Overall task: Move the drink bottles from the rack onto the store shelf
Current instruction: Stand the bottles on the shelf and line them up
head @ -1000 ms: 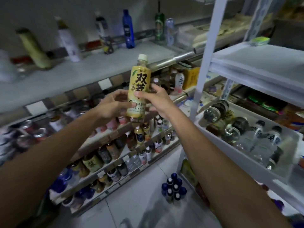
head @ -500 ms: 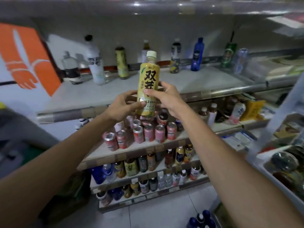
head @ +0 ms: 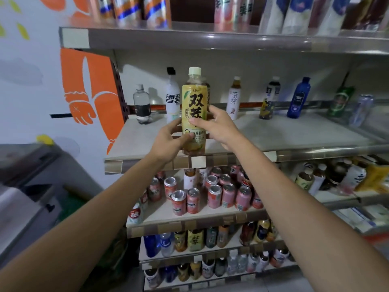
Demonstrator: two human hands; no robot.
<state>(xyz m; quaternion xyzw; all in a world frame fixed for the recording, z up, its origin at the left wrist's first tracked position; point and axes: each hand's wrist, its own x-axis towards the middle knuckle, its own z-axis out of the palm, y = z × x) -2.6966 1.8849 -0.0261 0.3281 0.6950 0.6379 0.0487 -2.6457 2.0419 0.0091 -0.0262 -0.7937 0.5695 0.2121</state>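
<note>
Two hands grip one upright yellow-labelled plastic tea bottle (head: 194,106) with a pale cap, held in the air at the front edge of the grey store shelf (head: 294,133). The left hand (head: 168,140) has its fingers (head: 187,137) curled round the lower part, and the right hand (head: 219,127) has its fingers (head: 195,122) curled round the middle. Large black characters starting with "双" are printed on the label, and "雪碧" can be read on a tall white bottle (head: 172,102) at the back of the shelf.

Top-row bottles (head: 130,7): tops beyond frame.
</note>
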